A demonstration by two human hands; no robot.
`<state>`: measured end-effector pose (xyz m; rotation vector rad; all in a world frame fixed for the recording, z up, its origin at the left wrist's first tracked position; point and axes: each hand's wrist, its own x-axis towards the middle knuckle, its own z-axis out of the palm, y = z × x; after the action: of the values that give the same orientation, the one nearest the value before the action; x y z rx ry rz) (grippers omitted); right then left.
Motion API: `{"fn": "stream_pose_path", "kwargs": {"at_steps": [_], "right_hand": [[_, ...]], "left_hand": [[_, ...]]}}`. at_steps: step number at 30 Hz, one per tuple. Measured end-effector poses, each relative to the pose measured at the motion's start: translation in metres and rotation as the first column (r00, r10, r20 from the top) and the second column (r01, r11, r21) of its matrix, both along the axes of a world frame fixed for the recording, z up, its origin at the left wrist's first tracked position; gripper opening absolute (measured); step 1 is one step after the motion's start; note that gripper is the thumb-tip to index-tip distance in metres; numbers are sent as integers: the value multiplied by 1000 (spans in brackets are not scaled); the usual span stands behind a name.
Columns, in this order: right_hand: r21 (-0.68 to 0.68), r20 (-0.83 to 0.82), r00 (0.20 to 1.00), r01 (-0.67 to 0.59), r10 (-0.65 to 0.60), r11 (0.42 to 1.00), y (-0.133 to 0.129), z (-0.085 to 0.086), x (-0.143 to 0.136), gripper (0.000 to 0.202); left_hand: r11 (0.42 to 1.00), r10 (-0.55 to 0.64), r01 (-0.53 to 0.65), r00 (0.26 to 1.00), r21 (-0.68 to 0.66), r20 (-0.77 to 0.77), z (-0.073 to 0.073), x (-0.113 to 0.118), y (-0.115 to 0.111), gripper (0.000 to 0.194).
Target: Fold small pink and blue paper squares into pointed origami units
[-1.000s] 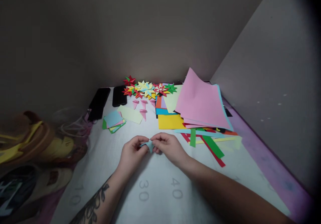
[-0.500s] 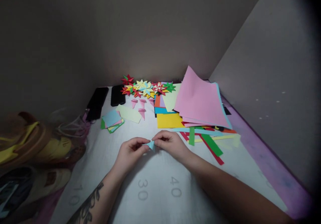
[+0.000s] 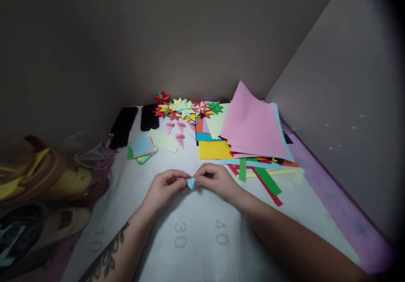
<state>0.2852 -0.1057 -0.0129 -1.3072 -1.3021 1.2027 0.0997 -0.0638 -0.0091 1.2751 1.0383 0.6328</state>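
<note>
Several stars (image 3: 182, 106) look finished by the table's (image 3: 202, 214) far edge, slips (image 3: 141, 146) lie flat towards its left, and left hand (image 3: 165, 188) and right hand (image 3: 217, 181) fingertips pinch a folded blue piece (image 3: 191, 183)

Left of centre, a black phone (image 3: 149, 117) is laid beside a dark flat object (image 3: 125, 120); at the left edge, a brown-and-yellow item (image 3: 58, 174) is seen, blurred.

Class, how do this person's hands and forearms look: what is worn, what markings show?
The left hand and right hand are gloveless, with no watch visible at either wrist. The left forearm is sleeveless and bears a dark, leafy tattoo; the right forearm, also sleeveless, shows no marking.
</note>
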Motion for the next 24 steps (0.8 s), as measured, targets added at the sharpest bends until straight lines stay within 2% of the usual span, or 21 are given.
{"fn": "stream_pose_path", "kwargs": {"at_steps": [3,8,16,24], "right_hand": [[-47,-75,997,33,-36,998,1,-3,0,14],[-91,-144,989,3,-16,996,0,-5,-2,19],[-85,-208,978,13,-30,996,-1,-7,-7,17],[-29,-96,995,7,-10,1000,0,-3,-6,15]], "left_hand": [[998,2,0,1000,63,-24,5,0,-2,24],[943,131,-77,980,323,-149,7,2,-8,14],[904,152,-62,971,422,-183,4,4,-9,12],[879,109,-1,974,477,-198,-1,2,-10,13]]}}
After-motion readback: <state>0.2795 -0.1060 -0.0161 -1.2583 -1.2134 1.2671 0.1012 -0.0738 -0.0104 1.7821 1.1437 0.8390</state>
